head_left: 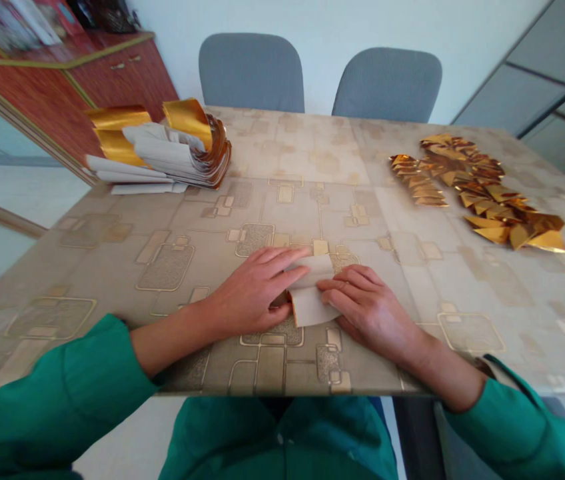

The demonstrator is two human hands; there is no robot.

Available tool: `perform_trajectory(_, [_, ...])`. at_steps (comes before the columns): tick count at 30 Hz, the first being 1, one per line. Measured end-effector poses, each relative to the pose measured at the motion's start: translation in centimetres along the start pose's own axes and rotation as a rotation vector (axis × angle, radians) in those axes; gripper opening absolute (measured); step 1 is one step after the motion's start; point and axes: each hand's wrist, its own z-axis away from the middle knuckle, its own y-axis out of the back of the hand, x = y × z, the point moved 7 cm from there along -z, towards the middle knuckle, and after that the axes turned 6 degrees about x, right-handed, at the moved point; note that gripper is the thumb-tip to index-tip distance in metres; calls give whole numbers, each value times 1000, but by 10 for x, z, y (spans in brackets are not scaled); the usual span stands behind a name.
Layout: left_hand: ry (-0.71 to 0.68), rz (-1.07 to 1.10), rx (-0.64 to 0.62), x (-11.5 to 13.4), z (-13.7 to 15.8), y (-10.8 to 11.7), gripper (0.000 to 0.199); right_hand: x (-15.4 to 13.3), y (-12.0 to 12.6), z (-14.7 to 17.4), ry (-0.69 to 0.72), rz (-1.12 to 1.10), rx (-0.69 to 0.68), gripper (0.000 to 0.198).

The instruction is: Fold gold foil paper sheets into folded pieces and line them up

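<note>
A small sheet of gold foil paper (312, 308) lies on the table in front of me, pale side up, its near part folded over along a crease. My left hand (261, 291) holds its left side, with the thumb at the folded edge and the fingers reaching over the far part. On the right side my right hand (370, 303) grips the sheet, fingertips pressing on the fold; its thumb is mostly hidden. A thin strip of gold shows at the sheet's left edge.
At the far left stands a bent stack of gold foil paper (177, 150). Several folded gold pieces (492, 183) lie in rows at the far right. A patterned cloth covers the table (282, 200). Two grey chairs (251, 72) stand behind it, beside a reddish cabinet (125, 77).
</note>
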Motion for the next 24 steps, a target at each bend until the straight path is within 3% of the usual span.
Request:
perform_trajectory(3, [-68,1,28,13,-2,8,54,-2,1,0,4,-14,-18,15])
perform_trajectory(10, [-121,-163,69,35,16,-3,32,-1,1,3,-9,-26,-39,17])
perform_trajectory(18, [-123,-203,57,36,27,-13,31,-5,3,3,-81,-98,-143,29])
perform_trajectory(24, [-123,-210,50,36,28,-12,32,-16,0,9,-81,-47,-123,34])
